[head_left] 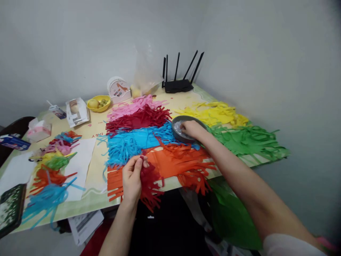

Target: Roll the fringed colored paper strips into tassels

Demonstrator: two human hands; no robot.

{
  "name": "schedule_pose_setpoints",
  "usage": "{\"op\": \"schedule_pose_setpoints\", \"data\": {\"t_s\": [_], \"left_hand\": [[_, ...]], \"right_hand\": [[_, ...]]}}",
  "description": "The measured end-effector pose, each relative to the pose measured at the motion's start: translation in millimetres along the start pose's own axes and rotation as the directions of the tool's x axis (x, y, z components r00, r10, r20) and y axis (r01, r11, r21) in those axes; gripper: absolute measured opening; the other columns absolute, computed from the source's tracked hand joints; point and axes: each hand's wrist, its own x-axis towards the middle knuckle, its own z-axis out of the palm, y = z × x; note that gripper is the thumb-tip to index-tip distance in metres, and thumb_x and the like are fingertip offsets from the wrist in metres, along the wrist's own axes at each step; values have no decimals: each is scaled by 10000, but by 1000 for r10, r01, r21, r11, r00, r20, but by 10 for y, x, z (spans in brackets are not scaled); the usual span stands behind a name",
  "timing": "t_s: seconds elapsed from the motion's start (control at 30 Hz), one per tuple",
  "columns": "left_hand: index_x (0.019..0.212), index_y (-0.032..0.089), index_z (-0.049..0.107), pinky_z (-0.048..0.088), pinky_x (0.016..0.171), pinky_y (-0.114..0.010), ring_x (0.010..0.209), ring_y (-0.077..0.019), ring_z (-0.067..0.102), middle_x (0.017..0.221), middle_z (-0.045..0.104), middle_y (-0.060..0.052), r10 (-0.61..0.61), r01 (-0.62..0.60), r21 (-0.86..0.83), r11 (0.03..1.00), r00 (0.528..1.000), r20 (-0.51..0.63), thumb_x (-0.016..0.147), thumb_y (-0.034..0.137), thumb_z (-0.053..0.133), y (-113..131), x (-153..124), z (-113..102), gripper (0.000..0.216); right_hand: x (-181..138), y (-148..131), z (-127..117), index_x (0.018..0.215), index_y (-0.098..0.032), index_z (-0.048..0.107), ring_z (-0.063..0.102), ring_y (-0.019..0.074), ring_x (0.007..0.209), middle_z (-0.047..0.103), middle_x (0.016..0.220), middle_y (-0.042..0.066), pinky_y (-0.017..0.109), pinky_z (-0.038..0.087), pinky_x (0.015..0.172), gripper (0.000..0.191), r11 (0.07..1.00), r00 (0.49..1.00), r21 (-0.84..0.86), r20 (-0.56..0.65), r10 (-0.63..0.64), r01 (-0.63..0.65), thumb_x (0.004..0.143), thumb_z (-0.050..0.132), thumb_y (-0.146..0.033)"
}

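Observation:
My left hand (133, 177) is closed in a pinch on a dark red paper tassel (149, 183), whose fringe hangs down past the table's front edge. My right hand (190, 128) reaches into a dark grey bowl (174, 129) that holds small clear or whitish pieces; its fingertips are down among them, and what they grip, if anything, is hidden. Around the bowl lie fringed paper sheets: orange (170, 161) nearest me, blue (128, 142), dark red (138, 118) and pink (133, 106) behind, yellow (213, 113) and green (242, 140) to the right.
Finished-looking tassels in several colours (54, 161) lie on white paper at the left. A phone (12, 208) lies at the left front corner. Behind are a tissue pack (38, 129), a yellow fruit bowl (98, 108), a clock-like holder (119, 89) and a black router (178, 86).

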Motion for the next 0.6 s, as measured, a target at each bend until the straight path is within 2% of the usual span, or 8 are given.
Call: {"op": "schedule_pose_setpoints", "data": {"t_s": [0.13,0.2,0.33,0.37,0.43,0.47,0.53,0.6], "left_hand": [[963,172,701,458,667,-210,665,-101,573,681,613,9,-13,13,27,1000,1000,22,863,405,662,-20,8,-32,256],[947,175,698,454,652,-206,643,-97,569,665,616,12,1,-2,46,999,1000,8,860,396,665,8,5,-32,240],[867,164,698,476,657,-214,651,-113,596,667,638,-3,65,-63,141,988,998,-8,850,380,667,72,-19,-12,219],[866,162,698,482,655,-218,656,-119,606,680,650,-9,78,-77,160,984,997,-4,854,374,660,85,-29,-7,215],[872,163,699,490,651,-222,667,-126,623,715,674,-19,110,-111,190,975,994,13,864,356,646,108,-57,-5,201],[875,165,701,494,661,-225,684,-129,633,743,687,-25,130,-132,207,969,991,23,868,345,642,120,-74,-10,190],[874,166,705,501,691,-232,733,-139,651,798,707,-37,176,-182,248,951,983,46,872,323,641,147,-109,-29,170],[872,168,708,504,714,-241,770,-148,659,829,715,-45,222,-233,294,927,972,70,879,306,635,181,-143,-59,157]], "right_hand": [[-21,29,-119,822,-95,754,698,287,892,753,884,196,353,505,876,126,999,998,41,-47,30,-28,779,636,-106],[-138,-31,-250,886,-95,740,699,282,883,750,908,196,371,513,866,157,996,992,86,-121,42,-32,829,605,-151],[-700,-494,-458,1126,-145,671,709,202,739,754,940,114,333,563,747,302,941,967,315,-249,-45,125,960,477,-306],[-879,-667,-473,1111,-190,678,710,189,742,758,921,73,314,568,731,288,908,960,371,-260,-100,194,955,499,-353],[-1200,-1017,-455,969,-211,718,707,186,723,760,877,53,296,569,684,195,722,925,579,-256,-282,380,895,610,-356],[-1323,-1173,-427,943,-215,721,706,175,724,761,870,44,279,567,677,158,647,909,642,-245,-336,412,881,631,-329],[-1471,-1407,-360,913,-211,717,705,157,714,757,848,34,255,566,666,113,528,895,741,-228,-383,414,856,659,-289],[-1514,-1528,-301,896,-205,707,708,154,718,751,833,31,249,570,665,101,471,911,804,-201,-359,363,834,681,-281]]}}
